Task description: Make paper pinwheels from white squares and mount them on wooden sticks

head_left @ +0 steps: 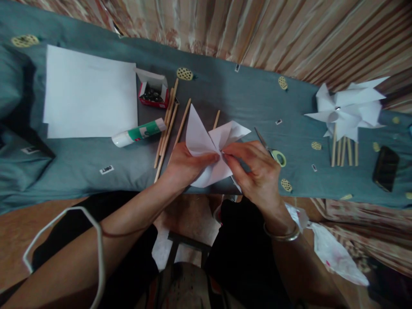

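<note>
A white paper pinwheel point(209, 146) with folded blades is held up near the table's front edge. My left hand point(188, 165) is closed on its left side, thumb pressed close to the centre. At that centre, the thumb and forefinger of my right hand point(254, 165) are pinched together. Something tiny and pale shows at those fingertips, too small to make out. A wooden stick point(216, 119) sticks out behind the paper; its lower part is hidden. Another stick point(184, 120) lies just left of the pinwheel. Scissors with a green-rimmed handle point(278, 158) lie beyond my right hand.
White paper sheets point(92, 96), a glue stick point(140, 132), several wooden sticks point(167, 133) and an open red-and-white box of small dark metal pieces point(153, 92) lie leftward. Finished-looking pinwheels point(350, 109) and a dark phone point(385, 168) lie right. A curtain point(206, 25) hangs behind.
</note>
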A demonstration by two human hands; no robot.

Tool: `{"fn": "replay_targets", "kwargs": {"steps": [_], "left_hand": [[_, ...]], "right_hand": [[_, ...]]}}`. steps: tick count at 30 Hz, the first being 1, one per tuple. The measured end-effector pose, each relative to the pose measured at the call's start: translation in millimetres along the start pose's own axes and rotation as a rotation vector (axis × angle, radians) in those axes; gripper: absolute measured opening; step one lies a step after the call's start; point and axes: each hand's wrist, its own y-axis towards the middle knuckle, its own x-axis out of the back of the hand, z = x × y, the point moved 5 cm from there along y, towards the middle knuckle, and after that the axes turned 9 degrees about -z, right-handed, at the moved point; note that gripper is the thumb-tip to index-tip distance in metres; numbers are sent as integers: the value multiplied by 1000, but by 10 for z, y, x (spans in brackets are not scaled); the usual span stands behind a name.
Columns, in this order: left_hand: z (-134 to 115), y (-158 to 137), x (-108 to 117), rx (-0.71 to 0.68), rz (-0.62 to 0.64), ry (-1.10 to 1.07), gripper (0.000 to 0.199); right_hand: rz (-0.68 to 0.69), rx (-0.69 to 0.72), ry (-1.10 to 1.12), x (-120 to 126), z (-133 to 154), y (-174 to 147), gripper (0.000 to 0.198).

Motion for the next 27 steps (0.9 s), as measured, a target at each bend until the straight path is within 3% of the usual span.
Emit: {"fn": "replay_targets", "kwargs": {"steps": [8,17,27], "left_hand": [[19,22,-29,-36,80,-52,23],[-6,3,-12,7,4,-22,19],[-31,-8,-45,-18,35,-46,23]], "right_hand": [[10,-44,35,12,-31,16,20],[14,-73,59,20,-49,15,19],[-9,-95,66,17,-48,2,16]]}}
